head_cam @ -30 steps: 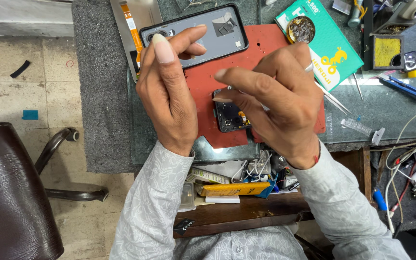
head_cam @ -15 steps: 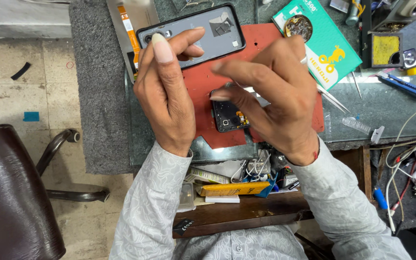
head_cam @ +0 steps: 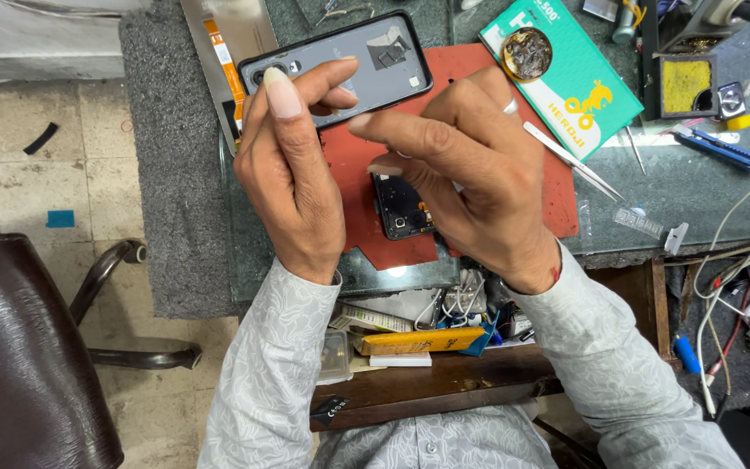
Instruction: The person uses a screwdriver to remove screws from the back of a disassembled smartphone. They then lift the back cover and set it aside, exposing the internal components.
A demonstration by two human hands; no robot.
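Below everything, a grey tabletop (head_cam: 696, 187) with a glass sheet, crowded with tools. At lower left, off the tabletop, a dark brown chair (head_cam: 19, 356) standing on the tiled floor. On the tabletop, a red work mat (head_cam: 358, 230), partly hidden under both hands. At upper right, just beside the mat, a green flat box (head_cam: 596, 100) carrying a round tin of brass wool (head_cam: 528, 54). Further right, a black holder with a yellow sponge (head_cam: 686, 85).

Above the mat, raised in the air, the left hand (head_cam: 292, 187) with fingers pointing away from the body, thumb and fingertips brought together; grip seems pinched on something very small (not possible to tell what, too small to see). Close beside it, the right hand (head_cam: 470, 187), wearing a ring, fingers curled toward the left hand's fingertips; whether grasping anything, cannot tell.

Behind the fingertips, lying across the top edge of the mat, a grey phone back cover (head_cam: 353, 61) with black frame and camera opening at its left end. Under the hands, flat on the mat, a small black phone part (head_cam: 401, 208), mostly covered by the right hand. Right of the mat, metal tweezers (head_cam: 570, 161) lying slanted on the glass. Left of the cover, an orange flex cable (head_cam: 223, 56).
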